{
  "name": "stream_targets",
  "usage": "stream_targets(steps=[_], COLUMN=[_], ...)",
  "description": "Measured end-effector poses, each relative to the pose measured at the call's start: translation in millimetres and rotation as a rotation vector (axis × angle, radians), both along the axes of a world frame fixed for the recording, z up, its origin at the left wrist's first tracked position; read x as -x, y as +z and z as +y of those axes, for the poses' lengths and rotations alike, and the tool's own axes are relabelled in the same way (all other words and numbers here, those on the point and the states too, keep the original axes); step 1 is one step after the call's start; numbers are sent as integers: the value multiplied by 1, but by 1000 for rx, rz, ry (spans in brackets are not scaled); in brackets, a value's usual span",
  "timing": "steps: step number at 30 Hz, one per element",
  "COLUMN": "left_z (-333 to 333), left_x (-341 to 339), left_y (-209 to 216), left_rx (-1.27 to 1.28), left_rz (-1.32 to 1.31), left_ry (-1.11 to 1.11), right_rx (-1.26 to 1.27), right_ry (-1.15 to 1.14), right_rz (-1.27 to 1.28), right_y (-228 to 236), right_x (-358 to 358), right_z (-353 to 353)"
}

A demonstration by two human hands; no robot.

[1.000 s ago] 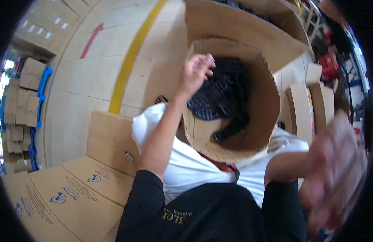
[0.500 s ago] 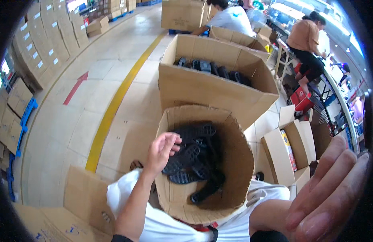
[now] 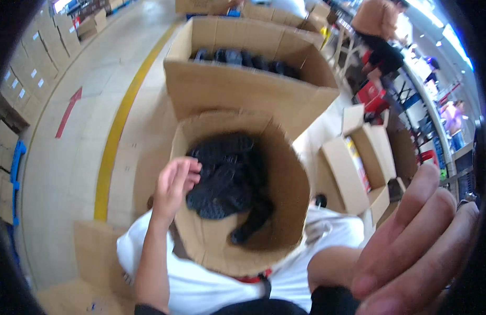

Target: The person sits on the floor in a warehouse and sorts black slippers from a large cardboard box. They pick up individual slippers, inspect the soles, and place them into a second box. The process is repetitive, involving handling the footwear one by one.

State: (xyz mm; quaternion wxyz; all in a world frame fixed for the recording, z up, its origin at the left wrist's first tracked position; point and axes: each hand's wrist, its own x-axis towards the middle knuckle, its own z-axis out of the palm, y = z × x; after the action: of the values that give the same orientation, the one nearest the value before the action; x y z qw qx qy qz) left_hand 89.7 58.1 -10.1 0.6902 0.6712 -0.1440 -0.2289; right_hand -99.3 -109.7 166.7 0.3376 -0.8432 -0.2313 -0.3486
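A tall open cardboard box [image 3: 287,189] stands between my knees. In its bottom lies a heap of black sandals [image 3: 222,173] with ridged soles; blur hides their detail. My left hand [image 3: 175,181] hovers by the box's left rim, its fingers loosely bent and apart, with nothing seen in them. Close to the camera on the right, my right hand [image 3: 411,247] is raised with its fingers stretched out. Its fingertips come near a dark object at the picture's right edge, and I cannot tell whether they touch.
Beyond my box stands a larger carton [image 3: 248,92] holding more black footwear. To the right is an open carton [image 3: 353,168] with colourful packs inside. A loose carton [image 3: 96,252] lies at left, beside a yellow floor line [image 3: 114,142]. People work at a bench [image 3: 411,84] at far right.
The whole view has shifted, so the boxes and floor appear farther left and higher. Both hands keep nearly the same pose, the left one still beside the box rim.
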Motion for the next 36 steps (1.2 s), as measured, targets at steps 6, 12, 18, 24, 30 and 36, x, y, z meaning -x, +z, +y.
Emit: stream_targets(steps=[6, 12, 18, 24, 30, 36], left_z=[-9, -13, -16, -5, -13, -19], left_x=[-1, -2, -5, -3, -7, 0], left_y=[-3, -9, -4, -12, -20, -21], left_rx=[34, 62, 129, 123, 113, -33], left_rz=[-32, -21, -60, -68, -92, -172], left_ry=[-18, -38, 16, 20, 0, 50], right_rx=[33, -190, -1182, -1317, -1418, -1112], right_ry=[50, -138, -713, -1172, -685, -582], right_rz=[23, -71, 602, 1425, 1230, 1525], right_y=[-2, -35, -338, -493, -528, -460], right_x=[-10, -43, -144, -136, -130, -122], right_z=[18, 14, -24, 22, 0, -8])
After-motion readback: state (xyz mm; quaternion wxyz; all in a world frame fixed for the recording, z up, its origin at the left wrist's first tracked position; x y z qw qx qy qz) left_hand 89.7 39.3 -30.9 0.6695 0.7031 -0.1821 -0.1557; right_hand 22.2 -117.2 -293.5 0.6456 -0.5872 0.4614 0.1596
